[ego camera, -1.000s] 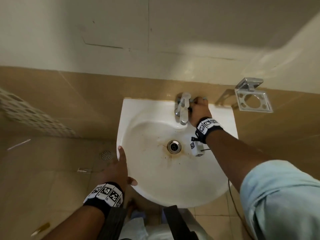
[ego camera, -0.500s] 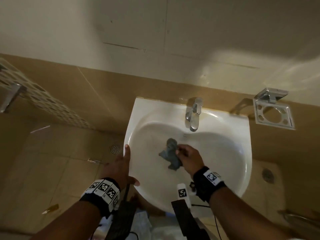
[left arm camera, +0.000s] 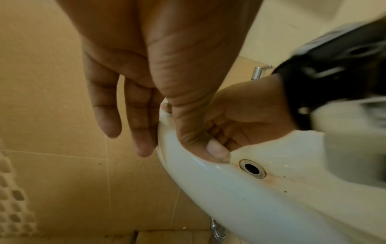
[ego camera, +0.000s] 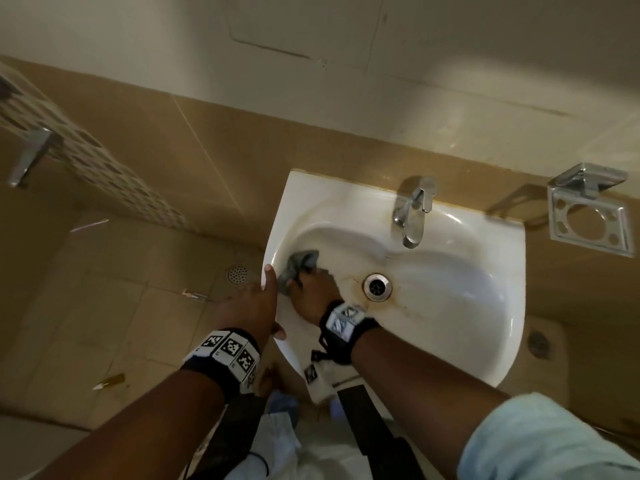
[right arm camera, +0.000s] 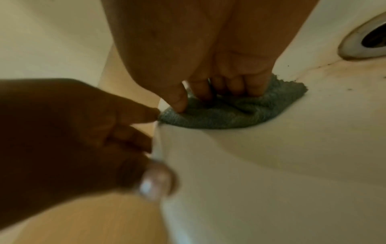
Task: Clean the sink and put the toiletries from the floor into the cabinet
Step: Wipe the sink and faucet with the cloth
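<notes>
Grey cloth (ego camera: 301, 261) bunched under the curled right hand (ego camera: 317, 289) at the white sink (ego camera: 485, 306) basin's left wall, left hand (ego camera: 249, 303) resting on the left rim, left wrist view: fingers (left arm camera: 144, 132) straight outside the rim, thumb (left arm camera: 198, 137) over it, right wrist view: fingertips gripping the cloth, drain (right arm camera: 371, 36) to the right.

Bare forearms (ego camera: 166, 403) wear black wristbands (ego camera: 346, 325) with black-and-white square markers (ego camera: 231, 347), the right sleeve (ego camera: 540, 441) pale blue.

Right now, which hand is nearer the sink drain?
Right. The right hand grips the grey cloth inside the sink, just beside the drain; the left hand rests on the sink's rim, farther off.
</notes>
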Motion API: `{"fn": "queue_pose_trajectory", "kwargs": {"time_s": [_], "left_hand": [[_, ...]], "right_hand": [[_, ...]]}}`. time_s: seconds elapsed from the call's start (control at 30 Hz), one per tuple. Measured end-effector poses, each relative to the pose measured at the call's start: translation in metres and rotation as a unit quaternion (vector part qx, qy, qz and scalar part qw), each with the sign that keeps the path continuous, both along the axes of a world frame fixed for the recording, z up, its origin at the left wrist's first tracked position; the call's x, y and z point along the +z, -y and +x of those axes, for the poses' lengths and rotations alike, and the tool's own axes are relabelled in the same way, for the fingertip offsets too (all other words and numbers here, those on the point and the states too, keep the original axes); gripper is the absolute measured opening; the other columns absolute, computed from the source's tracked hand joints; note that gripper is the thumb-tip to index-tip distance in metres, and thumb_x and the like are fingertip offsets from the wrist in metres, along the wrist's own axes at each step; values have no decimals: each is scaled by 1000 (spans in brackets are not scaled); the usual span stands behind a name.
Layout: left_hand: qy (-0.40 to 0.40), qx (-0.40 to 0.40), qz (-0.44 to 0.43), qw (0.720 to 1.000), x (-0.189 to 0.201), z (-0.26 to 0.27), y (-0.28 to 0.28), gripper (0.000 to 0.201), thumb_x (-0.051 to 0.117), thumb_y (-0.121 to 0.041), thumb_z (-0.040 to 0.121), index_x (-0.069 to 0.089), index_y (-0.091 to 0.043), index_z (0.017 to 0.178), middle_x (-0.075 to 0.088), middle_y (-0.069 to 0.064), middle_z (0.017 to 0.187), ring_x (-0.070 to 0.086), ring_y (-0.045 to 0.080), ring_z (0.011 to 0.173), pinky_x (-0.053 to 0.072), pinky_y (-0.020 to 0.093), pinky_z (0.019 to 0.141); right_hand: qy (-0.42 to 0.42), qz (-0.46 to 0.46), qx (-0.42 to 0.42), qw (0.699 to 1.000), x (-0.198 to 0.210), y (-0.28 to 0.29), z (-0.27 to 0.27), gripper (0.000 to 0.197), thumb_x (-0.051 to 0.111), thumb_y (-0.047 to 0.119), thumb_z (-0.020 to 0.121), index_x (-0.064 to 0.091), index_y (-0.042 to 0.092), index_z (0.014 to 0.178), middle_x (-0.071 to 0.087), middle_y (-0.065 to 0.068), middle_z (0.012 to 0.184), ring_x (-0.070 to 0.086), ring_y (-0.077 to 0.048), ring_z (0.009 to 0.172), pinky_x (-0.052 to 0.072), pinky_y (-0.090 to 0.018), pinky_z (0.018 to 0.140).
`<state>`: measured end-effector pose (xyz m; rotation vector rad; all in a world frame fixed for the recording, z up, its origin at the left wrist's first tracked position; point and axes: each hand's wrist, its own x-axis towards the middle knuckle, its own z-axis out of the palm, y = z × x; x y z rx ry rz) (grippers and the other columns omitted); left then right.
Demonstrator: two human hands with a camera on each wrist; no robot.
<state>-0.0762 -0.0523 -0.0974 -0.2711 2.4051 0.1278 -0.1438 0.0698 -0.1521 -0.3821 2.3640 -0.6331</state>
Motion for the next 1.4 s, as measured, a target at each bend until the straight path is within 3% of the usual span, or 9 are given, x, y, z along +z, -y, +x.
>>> {"fn": "queue_pose_trajectory", "kwargs": {"time_s": [0.1,0.2,0.27,0.37,0.67,0.77,1.03,1.23,1.4], "left_hand": [[-31,-18,-1,999,-4,2,3,117,74,-43,84,-14,-16,156,47,18,140,58,32,118,54,44,89],[-44,-17,17,999,-12,4,9,113,72,-39,87,-16,-17,155,47,16,140,58,31,117,54,42,87],[-44,-6,36,998,-12,5,12,117,75,-43,83,-14,-20,156,47,15,140,58,31,117,54,43,86],[-47,-2,53,997,-12,5,14,118,75,-46,82,-14,-22,157,43,15,144,56,33,121,53,46,88],[-45,-1,97,994,-22,2,21,126,77,-44,81,-24,-19,153,47,22,142,58,36,117,51,50,96],[-35,-14,91,995,-19,0,19,129,77,-49,79,-24,-16,153,48,23,140,57,36,117,52,48,94],[-38,-42,60,997,-9,3,16,126,74,-50,81,-21,-11,154,52,20,135,58,33,115,52,44,90],[-27,-44,64,997,-7,1,18,127,74,-52,80,-20,-10,154,52,21,136,58,34,116,53,48,92],[-49,-66,49,995,-6,4,17,111,68,-39,90,-18,-10,155,56,19,131,62,31,108,54,43,86]], "right_hand": [[51,-58,93,993,10,-25,46,46,35,37,101,59,2,120,61,-25,121,58,-39,110,45,-52,98],[123,-15,118,985,13,-30,70,60,22,43,106,28,7,153,16,-21,162,15,-37,149,14,-50,122],[135,-22,46,990,15,-10,57,80,-5,59,96,13,9,156,13,-25,161,13,-41,148,13,-52,121],[152,-102,-157,971,28,30,6,81,14,64,96,-5,13,155,7,-22,163,12,-38,150,11,-53,121],[-30,-6,121,992,20,-48,89,71,12,57,103,13,8,155,13,-22,161,25,-32,149,21,-39,121],[49,92,199,974,25,-140,117,90,2,75,90,9,17,159,7,-10,166,9,-25,153,-5,-31,118],[-32,377,121,918,38,-256,62,52,33,34,102,34,20,152,30,-4,161,23,-26,149,9,-50,121],[56,72,24,996,35,-75,110,59,39,23,93,26,44,147,60,-8,121,57,-29,105,41,-50,101],[105,-36,-22,994,58,-33,113,55,37,21,103,24,30,156,32,-5,160,36,-28,142,22,-44,121]]}}
